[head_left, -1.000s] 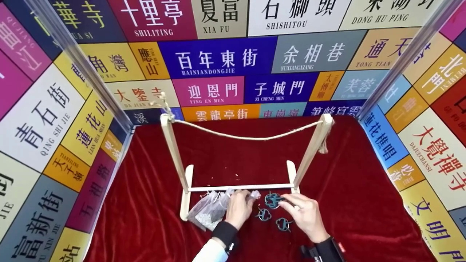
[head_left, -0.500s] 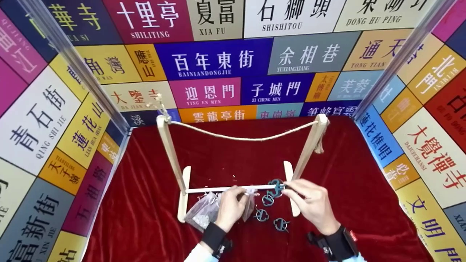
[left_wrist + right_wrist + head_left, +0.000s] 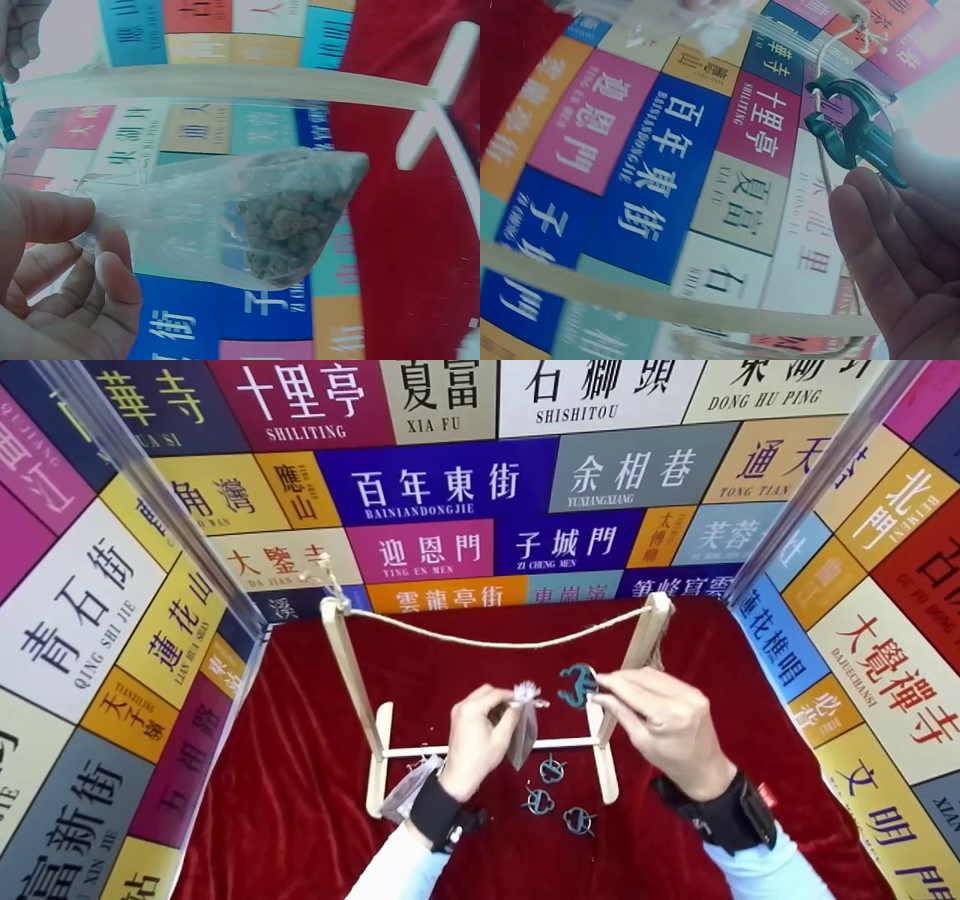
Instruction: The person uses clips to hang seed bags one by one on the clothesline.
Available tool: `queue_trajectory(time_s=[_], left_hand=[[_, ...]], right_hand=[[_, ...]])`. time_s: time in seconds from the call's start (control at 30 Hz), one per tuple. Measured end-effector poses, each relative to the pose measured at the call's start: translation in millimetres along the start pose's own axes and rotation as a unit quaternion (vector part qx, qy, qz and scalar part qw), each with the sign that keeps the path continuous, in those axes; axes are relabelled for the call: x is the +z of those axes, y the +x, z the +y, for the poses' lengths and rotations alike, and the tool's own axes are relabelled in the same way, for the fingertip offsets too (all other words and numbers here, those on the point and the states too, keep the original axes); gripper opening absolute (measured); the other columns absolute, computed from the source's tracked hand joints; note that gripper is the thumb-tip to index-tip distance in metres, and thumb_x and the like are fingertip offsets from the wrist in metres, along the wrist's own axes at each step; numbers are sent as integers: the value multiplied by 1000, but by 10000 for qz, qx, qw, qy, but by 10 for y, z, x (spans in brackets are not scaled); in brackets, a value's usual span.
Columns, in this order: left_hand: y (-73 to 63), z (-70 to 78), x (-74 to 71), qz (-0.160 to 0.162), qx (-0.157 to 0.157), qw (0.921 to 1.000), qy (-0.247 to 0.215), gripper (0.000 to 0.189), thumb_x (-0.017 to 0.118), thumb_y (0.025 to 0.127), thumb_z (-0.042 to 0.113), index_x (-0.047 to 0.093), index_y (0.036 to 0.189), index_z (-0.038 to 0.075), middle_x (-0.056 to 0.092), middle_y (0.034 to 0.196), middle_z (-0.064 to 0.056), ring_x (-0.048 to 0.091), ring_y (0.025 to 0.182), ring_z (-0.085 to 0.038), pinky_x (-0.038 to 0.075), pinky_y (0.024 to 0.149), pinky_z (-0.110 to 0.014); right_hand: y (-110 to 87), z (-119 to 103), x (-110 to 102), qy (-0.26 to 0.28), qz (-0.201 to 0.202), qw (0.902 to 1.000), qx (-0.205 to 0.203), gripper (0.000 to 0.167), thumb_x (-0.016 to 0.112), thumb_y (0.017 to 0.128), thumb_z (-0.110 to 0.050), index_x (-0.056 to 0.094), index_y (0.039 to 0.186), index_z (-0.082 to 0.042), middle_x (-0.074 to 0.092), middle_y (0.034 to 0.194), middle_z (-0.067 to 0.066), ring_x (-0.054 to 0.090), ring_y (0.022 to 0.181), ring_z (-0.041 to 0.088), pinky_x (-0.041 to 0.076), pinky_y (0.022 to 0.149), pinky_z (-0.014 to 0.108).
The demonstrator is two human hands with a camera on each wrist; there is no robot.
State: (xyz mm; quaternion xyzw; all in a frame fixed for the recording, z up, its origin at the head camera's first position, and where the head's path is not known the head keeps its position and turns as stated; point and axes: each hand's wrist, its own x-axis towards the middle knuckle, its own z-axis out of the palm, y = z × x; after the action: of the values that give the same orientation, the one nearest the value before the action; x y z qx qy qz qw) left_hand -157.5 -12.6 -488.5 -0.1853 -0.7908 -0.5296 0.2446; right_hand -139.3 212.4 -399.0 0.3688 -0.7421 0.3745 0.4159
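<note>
My left hand (image 3: 478, 735) pinches the gathered neck of a small sheer drawstring pouch (image 3: 524, 731). In the left wrist view brownish-grey lumps fill the far end of this pouch (image 3: 281, 217). To its right, my right hand (image 3: 667, 720) pinches a dark green plastic clip (image 3: 576, 685) by its handles. Seen from the right wrist, the clip's curved jaws (image 3: 847, 120) point away from the fingers. Both hands are raised in front of a wooden frame (image 3: 346, 671), below the rope (image 3: 480, 643) strung slackly between its two posts.
Several similar green clips (image 3: 551, 769) lie on the red velvet cloth (image 3: 300, 780) beneath the hands. Another sheer pouch (image 3: 411, 791) lies by the frame's left foot, partly behind the left wrist. A wall of coloured street-name panels (image 3: 442, 480) surrounds the table.
My left hand has lifted the pouch off the cloth. My right hand has picked up a green clip and carried it upward, near the right post.
</note>
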Motion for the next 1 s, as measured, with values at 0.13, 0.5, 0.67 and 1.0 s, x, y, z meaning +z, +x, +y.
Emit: queue_trajectory(time_s=[0.13,0.5,0.67,1.0], left_hand=[[174,105,12,-17,54,9998,-200,6,75,89,1,79,93,1,68,77,-7,57,63,-11,49,56,-22],[459,243,104,-83,80,9996,-271,8,73,89,1,79,95,0,71,84,-8,62,66,-11,49,59,-22],[513,247,136,-131,-55,9994,-323,9,72,90,0,79,96,-2,73,90,-10,63,70,-12,51,62,-24],[577,294,155,-263,-10,9983,-519,10,71,95,4,79,99,1,70,87,-9,63,72,-13,53,64,-31]], right_hand=[[165,12,-34,-253,49,9995,-168,28,75,96,-25,81,98,3,77,86,12,70,72,27,53,86,15],[492,123,-104,-662,0,9978,-98,30,71,97,-26,80,98,2,77,88,15,71,77,31,47,96,11],[524,161,-103,-816,-448,9957,8,29,68,99,-26,80,100,1,77,90,13,73,79,29,49,92,14],[499,229,-11,-747,-915,9929,159,22,84,78,2,80,100,0,78,91,13,74,82,29,55,79,33]])
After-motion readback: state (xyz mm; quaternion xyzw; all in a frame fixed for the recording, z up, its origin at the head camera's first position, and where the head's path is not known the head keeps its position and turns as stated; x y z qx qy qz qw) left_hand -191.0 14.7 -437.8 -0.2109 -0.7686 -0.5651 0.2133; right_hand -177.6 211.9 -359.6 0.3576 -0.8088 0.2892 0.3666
